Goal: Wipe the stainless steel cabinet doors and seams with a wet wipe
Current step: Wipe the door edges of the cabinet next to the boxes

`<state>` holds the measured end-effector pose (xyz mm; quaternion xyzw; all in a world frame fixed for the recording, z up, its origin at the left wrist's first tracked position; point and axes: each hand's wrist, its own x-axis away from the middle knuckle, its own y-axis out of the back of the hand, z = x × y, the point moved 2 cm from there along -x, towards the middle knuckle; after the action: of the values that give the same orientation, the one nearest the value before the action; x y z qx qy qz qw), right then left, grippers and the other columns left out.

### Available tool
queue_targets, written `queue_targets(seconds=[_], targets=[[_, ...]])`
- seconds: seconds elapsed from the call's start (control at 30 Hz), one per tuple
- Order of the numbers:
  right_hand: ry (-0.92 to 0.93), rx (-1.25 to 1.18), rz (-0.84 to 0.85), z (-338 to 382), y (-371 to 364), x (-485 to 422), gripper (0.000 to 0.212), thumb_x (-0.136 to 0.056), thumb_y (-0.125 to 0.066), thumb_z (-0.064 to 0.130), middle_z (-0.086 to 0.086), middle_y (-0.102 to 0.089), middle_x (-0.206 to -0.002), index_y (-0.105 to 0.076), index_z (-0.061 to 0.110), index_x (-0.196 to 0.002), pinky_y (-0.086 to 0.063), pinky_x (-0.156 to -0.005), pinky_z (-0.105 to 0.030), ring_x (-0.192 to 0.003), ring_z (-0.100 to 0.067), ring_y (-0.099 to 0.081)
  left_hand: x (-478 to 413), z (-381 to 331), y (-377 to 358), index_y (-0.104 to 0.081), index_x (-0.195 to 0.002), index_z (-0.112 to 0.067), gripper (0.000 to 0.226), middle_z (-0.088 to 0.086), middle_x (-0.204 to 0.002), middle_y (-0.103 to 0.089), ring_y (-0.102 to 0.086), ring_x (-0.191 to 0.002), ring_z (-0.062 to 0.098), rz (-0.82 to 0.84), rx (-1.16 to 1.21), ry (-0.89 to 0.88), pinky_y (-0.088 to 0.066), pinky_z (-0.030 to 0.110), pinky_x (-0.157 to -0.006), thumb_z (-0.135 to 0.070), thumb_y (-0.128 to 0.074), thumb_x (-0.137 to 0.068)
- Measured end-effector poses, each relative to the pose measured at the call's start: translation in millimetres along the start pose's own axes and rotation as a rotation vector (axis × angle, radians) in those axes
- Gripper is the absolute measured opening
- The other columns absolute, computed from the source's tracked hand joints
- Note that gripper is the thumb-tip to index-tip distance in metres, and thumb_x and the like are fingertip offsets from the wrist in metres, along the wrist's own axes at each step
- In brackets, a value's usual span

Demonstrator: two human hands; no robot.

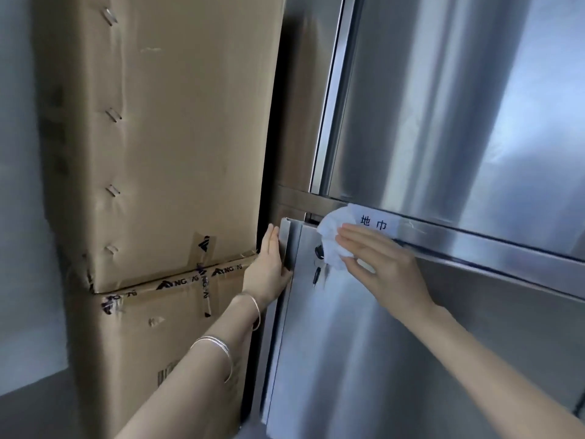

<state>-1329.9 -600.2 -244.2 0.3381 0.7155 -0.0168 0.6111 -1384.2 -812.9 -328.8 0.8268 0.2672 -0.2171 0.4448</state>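
Bangles [211, 343] are circling the near left forearm beside stacked cardboard boxes [177, 147]. The left hand [269, 261] is lying flat, fingers straight, against the lower cabinet door's [364, 343] left edge. The right hand [380, 261], fingers extended, is pressing the wet wipe [332, 236] onto that door's top corner, over the keys [318, 252].

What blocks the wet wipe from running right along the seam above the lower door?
A white paper label stuck on the rail sits directly right of the wet wipe under the right hand. Keys hang just below it.
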Motion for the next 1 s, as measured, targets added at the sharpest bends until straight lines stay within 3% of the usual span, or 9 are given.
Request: queue_targets(seconds=[0.2, 0.27, 0.33, 0.43, 0.5, 0.57, 0.67, 0.83, 1.0], targets=[[0.056, -0.006, -0.238, 77, -7, 50, 0.021, -0.086, -0.064, -0.003, -0.009, -0.065, -0.117, -0.07, 0.0, -0.106, -0.049, -0.097, -0.035, -0.116, -0.019, -0.059, 75, 14, 40, -0.014, -0.152, -0.015, 0.076, -0.007, -0.16, -0.011, -0.045, -0.131, 0.019, -0.131, 0.047, -0.133, -0.044, 0.029, -0.089, -0.02, -0.057, -0.09], [0.022, -0.021, -0.285, 98, -8, 65, 0.022, -0.086, -0.064, -0.003, -0.01, -0.065, -0.117, -0.069, 0.0, -0.107, -0.049, -0.096, -0.036, -0.116, -0.019, -0.059, 106, 22, 47, -0.008, -0.153, -0.021, 0.078, -0.012, -0.16, -0.011, -0.048, -0.127, 0.018, -0.097, 0.06, -0.156, -0.048, 0.031, -0.09, -0.023, -0.057, -0.092], [0.017, 0.001, -0.279, 116, -11, 72, 0.022, -0.085, -0.065, -0.005, -0.011, -0.065, -0.116, -0.069, -0.002, -0.106, -0.05, -0.095, -0.036, -0.116, -0.02, -0.059, 135, 26, 50, 0.0, -0.152, -0.03, 0.081, -0.013, -0.155, -0.027, -0.057, -0.111, 0.016, -0.037, 0.079, -0.146, -0.049, 0.03, -0.083, -0.029, -0.055, -0.093], [0.039, 0.038, -0.257, 144, -18, 68, 0.021, -0.084, -0.065, -0.007, -0.013, -0.066, -0.114, -0.069, -0.005, -0.104, -0.051, -0.093, -0.038, -0.114, -0.023, -0.06, 169, 29, 51, 0.002, -0.15, -0.034, 0.076, -0.006, -0.119, -0.06, -0.063, -0.086, 0.021, -0.02, 0.087, -0.134, -0.048, 0.03, -0.07, -0.034, -0.051, -0.095], [0.052, 0.054, -0.24, 162, -20, 57, 0.02, -0.084, -0.065, -0.007, -0.015, -0.066, -0.113, -0.069, -0.006, -0.103, -0.052, -0.092, -0.038, -0.111, -0.025, -0.061, 184, 30, 54, -0.016, -0.148, -0.024, 0.063, -0.006, -0.102, -0.06, -0.063, -0.085, 0.026, -0.043, 0.15, -0.154, -0.048, 0.033, -0.07, -0.035, -0.05, -0.096], [0.035, 0.095, -0.203, 176, -25, 42, 0.021, -0.083, -0.066, -0.008, -0.015, -0.067, -0.112, -0.069, -0.006, -0.103, -0.052, -0.091, -0.037, -0.11, -0.027, -0.062, 197, 31, 55, -0.038, -0.125, -0.014, 0.037, -0.005, -0.081, -0.058, -0.061, -0.077, 0.029, -0.046, 0.26, -0.162, -0.047, 0.036, -0.067, -0.034, -0.051, -0.096], [-0.126, 0.074, -0.17, 181, -36, 17, 0.024, -0.088, -0.06, -0.002, -0.017, -0.061, -0.122, -0.067, -0.002, -0.111, -0.051, -0.094, -0.035, -0.114, -0.015, -0.058, 213, 33, 51, -0.037, -0.101, -0.015, 0.025, -0.003, -0.063, -0.052, -0.054, -0.064, 0.03, -0.033, 0.394, -0.162, -0.043, 0.038, -0.062, -0.036, -0.05, -0.096], [-0.129, 0.145, -0.273, 198, -53, 48, 0.028, -0.081, -0.061, -0.018, -0.015, -0.067, -0.112, -0.069, -0.006, -0.104, -0.053, -0.088, -0.036, -0.104, -0.027, -0.063, 214, 35, 43, -0.034, -0.1, -0.018, 0.024, -0.008, -0.057, -0.045, -0.053, -0.067, 0.039, -0.084, 0.402, -0.178, -0.035, 0.037, -0.057, -0.036, -0.049, -0.096], [-0.123, 0.127, -0.254, 195, -45, 40, 0.028, -0.078, -0.06, -0.02, -0.013, -0.07, -0.104, -0.072, -0.004, -0.097, -0.055, -0.081, -0.035, -0.096, -0.026, -0.067, 212, 34, 41, -0.041, -0.111, -0.012, 0.032, 0.012, -0.078, -0.065, -0.06, -0.076, 0.037, -0.102, 0.47, -0.138, -0.047, 0.042, -0.069, -0.037, -0.051, -0.094]])
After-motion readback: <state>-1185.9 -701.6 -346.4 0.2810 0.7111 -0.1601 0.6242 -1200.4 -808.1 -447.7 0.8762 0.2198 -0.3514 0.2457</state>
